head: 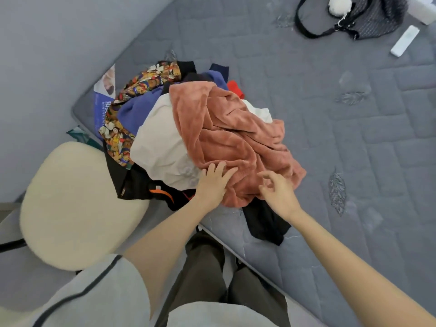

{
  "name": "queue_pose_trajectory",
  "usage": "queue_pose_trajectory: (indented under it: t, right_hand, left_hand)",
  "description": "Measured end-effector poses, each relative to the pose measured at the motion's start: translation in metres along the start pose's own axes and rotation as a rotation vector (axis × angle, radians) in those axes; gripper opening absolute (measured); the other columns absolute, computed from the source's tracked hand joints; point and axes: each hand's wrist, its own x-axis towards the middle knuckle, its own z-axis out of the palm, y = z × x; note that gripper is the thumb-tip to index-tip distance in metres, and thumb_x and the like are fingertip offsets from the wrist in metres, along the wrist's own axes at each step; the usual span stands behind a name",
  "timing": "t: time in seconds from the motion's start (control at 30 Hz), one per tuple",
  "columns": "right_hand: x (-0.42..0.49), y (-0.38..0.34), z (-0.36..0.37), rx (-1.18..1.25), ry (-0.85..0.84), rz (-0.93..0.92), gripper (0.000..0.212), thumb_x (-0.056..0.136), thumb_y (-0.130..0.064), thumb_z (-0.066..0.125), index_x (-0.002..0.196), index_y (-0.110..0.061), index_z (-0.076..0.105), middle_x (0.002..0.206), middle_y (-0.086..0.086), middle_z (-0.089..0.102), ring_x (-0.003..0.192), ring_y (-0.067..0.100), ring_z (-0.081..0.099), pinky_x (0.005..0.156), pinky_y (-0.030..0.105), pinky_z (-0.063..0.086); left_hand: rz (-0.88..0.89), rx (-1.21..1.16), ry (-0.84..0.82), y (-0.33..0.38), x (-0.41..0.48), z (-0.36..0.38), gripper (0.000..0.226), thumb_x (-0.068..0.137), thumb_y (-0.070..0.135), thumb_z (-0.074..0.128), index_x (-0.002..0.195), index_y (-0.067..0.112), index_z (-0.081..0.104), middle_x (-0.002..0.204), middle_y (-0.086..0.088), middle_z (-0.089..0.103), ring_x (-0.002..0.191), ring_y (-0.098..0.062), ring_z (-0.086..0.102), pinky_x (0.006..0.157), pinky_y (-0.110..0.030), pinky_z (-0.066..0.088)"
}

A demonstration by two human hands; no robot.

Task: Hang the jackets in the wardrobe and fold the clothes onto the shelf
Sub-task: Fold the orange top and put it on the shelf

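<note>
- A grey quilted bed (354, 149) is shown; a heap of clothes (160, 142) is piled at its near corner.
- A pink fleece (231, 133) is laid on top of the heap.
- The left hand (212, 185) is released, its straight fingers laid flat on the fleece.
- The right hand (276, 192) is held just over the fleece edge, loosely curled, with nothing grasped.
- A cream chair (70, 204) is seen beside the bed; a black bag (372, 20) and a white remote (404, 41) are seen at the far side.

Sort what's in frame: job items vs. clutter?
Job: pink fleece (left hand rests on it), white garment, blue garment, patterned shirt, black garment.
Lying about: mesh bag, remote, cream chair, magazine.
</note>
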Motion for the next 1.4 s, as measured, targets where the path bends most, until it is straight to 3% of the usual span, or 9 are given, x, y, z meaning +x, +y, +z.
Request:
queue_pose_trajectory:
  t: [0.13,0.27,0.4,0.5,0.77,0.87,1.0,1.27,1.4]
  right_hand:
    - [0.008,0.001,0.011,0.051,0.073,0.039,0.036,0.090,-0.007,0.054,0.122,-0.021,0.057,0.116,-0.001,0.051,0.101,0.015,0.055,0.094,0.037,0.049]
    - [0.006,-0.006,0.014,0.016,0.088,0.002,0.045,0.086,-0.006,0.058,0.127,-0.025,0.054,0.124,0.003,0.051,0.106,0.009,0.046,0.083,0.006,0.038]
    - [-0.001,-0.025,0.011,-0.020,0.046,-0.095,0.066,0.080,-0.011,0.066,0.137,-0.032,0.041,0.139,-0.002,0.043,0.129,0.018,0.037,0.099,0.030,0.036]
    - [-0.009,-0.046,0.010,-0.009,0.066,-0.169,0.066,0.078,-0.029,0.074,0.136,-0.025,0.043,0.139,-0.001,0.045,0.129,0.020,0.038,0.102,0.034,0.035]
    - [-0.070,-0.107,-0.006,0.241,-0.062,-0.570,0.028,0.091,-0.012,0.060,0.100,-0.039,0.060,0.096,-0.017,0.066,0.089,-0.008,0.059,0.074,0.017,0.047]
    - [-0.100,-0.112,-0.014,0.178,-0.107,-0.646,0.021,0.093,-0.011,0.056,0.113,-0.020,0.059,0.093,-0.009,0.068,0.086,0.000,0.061,0.073,0.024,0.046]
    - [-0.148,-0.118,-0.019,-0.092,-0.262,-0.809,0.005,0.096,-0.017,0.049,0.093,-0.015,0.045,0.070,0.003,0.058,0.063,0.018,0.052,0.063,0.037,0.038]
    - [-0.213,-0.077,-0.007,-0.439,-0.696,-0.538,0.023,0.097,-0.026,0.050,0.080,-0.013,0.041,0.079,0.001,0.050,0.076,0.018,0.045,0.069,0.032,0.035]
    - [-0.222,-0.036,-0.019,-0.550,-0.687,-0.289,0.023,0.093,-0.030,0.055,0.074,-0.019,0.049,0.085,-0.002,0.056,0.075,0.011,0.048,0.067,0.020,0.037]
  left_hand:
    - [0.085,0.071,0.274,-0.006,0.022,-0.003,0.021,0.085,0.024,0.064,0.106,0.023,0.064,0.101,-0.001,0.057,0.092,-0.024,0.053,0.074,-0.035,0.039]
    - [0.046,-0.164,0.320,-0.015,0.020,-0.015,0.027,0.093,0.035,0.054,0.099,0.011,0.063,0.102,-0.004,0.059,0.101,-0.025,0.051,0.090,-0.037,0.032]
    - [-0.110,-0.794,0.311,-0.023,-0.004,-0.060,0.030,0.095,0.040,0.054,0.100,0.010,0.059,0.077,0.006,0.062,0.081,-0.014,0.059,0.088,-0.028,0.043]
    - [-0.113,-1.090,0.353,-0.028,-0.034,-0.102,0.010,0.093,0.031,0.059,0.103,0.028,0.060,0.090,0.015,0.065,0.090,0.002,0.062,0.080,-0.020,0.046]
    - [-0.087,-1.182,0.692,0.001,-0.158,-0.180,0.019,0.094,0.018,0.059,0.113,0.016,0.062,0.104,0.009,0.066,0.102,0.001,0.061,0.090,-0.013,0.044]
    - [-0.165,-1.187,0.865,0.021,-0.214,-0.186,0.018,0.093,0.016,0.060,0.102,0.031,0.060,0.097,0.015,0.068,0.098,-0.006,0.064,0.088,-0.019,0.047]
    - [-0.400,-1.163,1.023,0.033,-0.289,-0.165,0.009,0.095,0.025,0.058,0.102,0.025,0.064,0.091,0.015,0.070,0.088,0.005,0.065,0.077,-0.012,0.049]
    - [-0.711,-1.056,0.450,0.068,-0.362,-0.064,0.015,0.094,0.031,0.058,0.104,0.027,0.068,0.102,0.004,0.070,0.101,-0.014,0.063,0.091,-0.031,0.048]
    - [-0.591,-1.065,0.235,0.098,-0.353,-0.040,0.015,0.095,0.028,0.055,0.105,0.026,0.067,0.103,0.007,0.066,0.092,-0.006,0.061,0.068,-0.006,0.043]
